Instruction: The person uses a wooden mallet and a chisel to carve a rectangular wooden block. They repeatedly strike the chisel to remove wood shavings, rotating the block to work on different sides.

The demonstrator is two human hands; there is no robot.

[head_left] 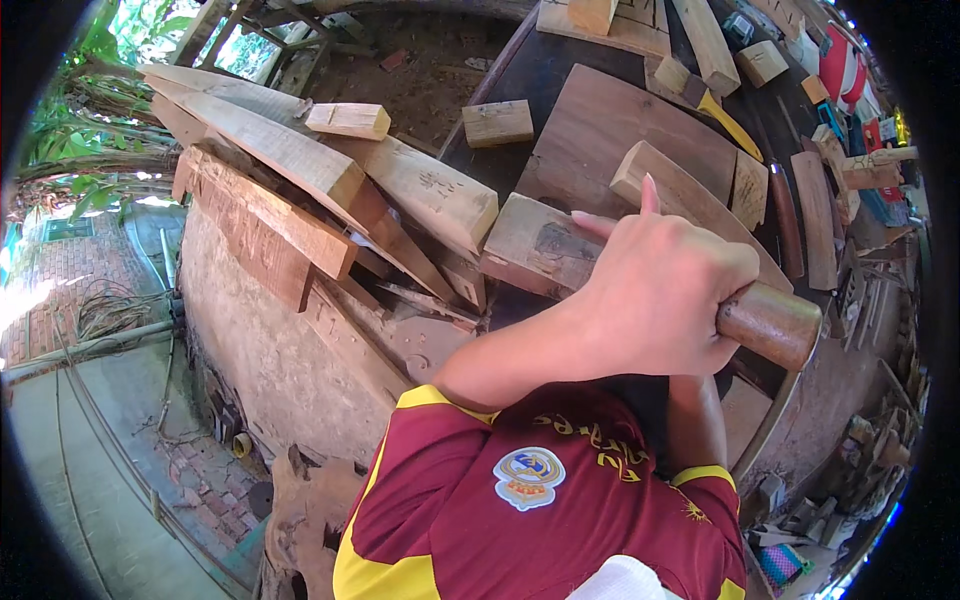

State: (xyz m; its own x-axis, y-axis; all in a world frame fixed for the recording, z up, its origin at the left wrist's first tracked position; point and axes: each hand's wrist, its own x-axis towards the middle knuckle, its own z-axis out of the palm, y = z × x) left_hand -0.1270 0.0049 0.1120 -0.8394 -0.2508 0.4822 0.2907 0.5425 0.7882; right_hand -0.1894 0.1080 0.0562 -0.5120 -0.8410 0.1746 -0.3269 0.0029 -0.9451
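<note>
My left hand (675, 275) is closed around a thick, round wooden handle (770, 325), whose blunt end sticks out to the right. Its other end is hidden by the hand. Two of the fingers stretch away from the grip, above a wooden block (540, 245) with a dark patch on top. Behind the left hand, my right forearm (697, 420) reaches up, but the right hand itself is hidden. Just beyond the left hand lies a long curved wooden piece (690, 200), over a wide flat brown board (620, 125).
Long squared timbers (270, 135) are stacked on the left, with a small wood block (348, 120) on top. Another block (498, 123) sits on the dark table. A yellow-handled brush (730, 125) and several tools lie at the far right. Wood scraps (850, 470) pile up below.
</note>
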